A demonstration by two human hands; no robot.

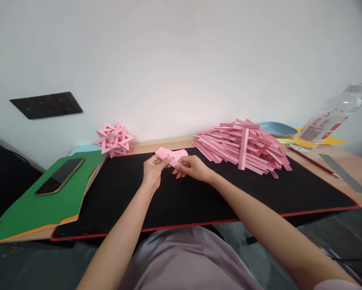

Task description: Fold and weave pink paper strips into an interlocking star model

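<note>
Over the middle of the black mat [181,201], my left hand [154,169] pinches a small piece of pink paper [177,154] at its left side. The fingers of my right hand [193,167] are closed on the same paper from the right. Part of the paper is covered by my fingers, and its exact folds cannot be made out. A big heap of folded pink paper strips [244,145] lies to the right of my hands. Behind and to the left stands a pink paper star ball [114,139].
At the left, a phone [60,176] lies on green paper sheets [48,209]. On the right are a clear bottle [326,121], a blue dish [277,129], a red pencil [314,162] and a grey ruler [344,174]. The wall rises behind the table.
</note>
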